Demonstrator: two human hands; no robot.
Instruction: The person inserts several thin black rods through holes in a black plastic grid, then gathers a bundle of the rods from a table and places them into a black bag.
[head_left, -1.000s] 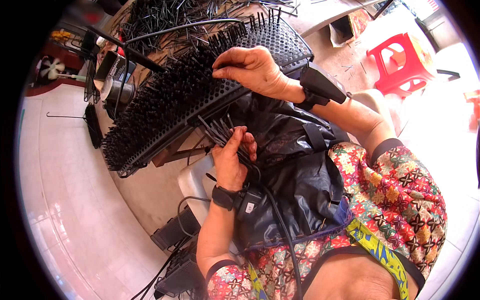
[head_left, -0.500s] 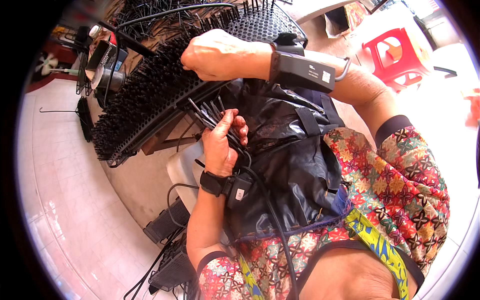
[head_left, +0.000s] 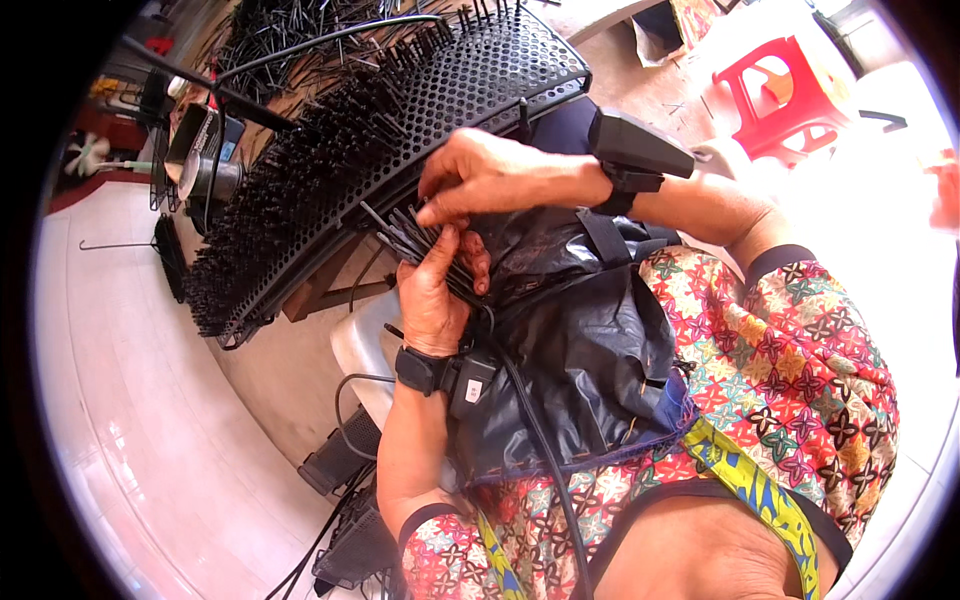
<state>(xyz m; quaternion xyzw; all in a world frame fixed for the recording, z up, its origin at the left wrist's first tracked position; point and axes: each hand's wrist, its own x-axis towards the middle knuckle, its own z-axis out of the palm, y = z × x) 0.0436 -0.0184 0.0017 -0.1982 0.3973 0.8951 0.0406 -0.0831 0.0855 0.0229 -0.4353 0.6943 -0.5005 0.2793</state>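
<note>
Left hand (head_left: 432,302) grips a bundle of rods (head_left: 398,236) near the plate (head_left: 500,65), ends projecting, apparently to keep each tip within reach. Right hand (head_left: 462,182), fingers curled, is at those ends; whether it pinches a rod cannot be told. The plate's holes presumably keep the black pegs (head_left: 290,190) standing

1. Grips a bundle of thin dark rods (head_left: 396,234) in the left hand (head_left: 431,302).
2. Holds the right hand (head_left: 478,176) at the bundle's upper end, near a perforated black panel (head_left: 490,62).
3. Shows black pegs (head_left: 285,200) crowding the panel's left part, a red stool (head_left: 772,121) off right.
</note>
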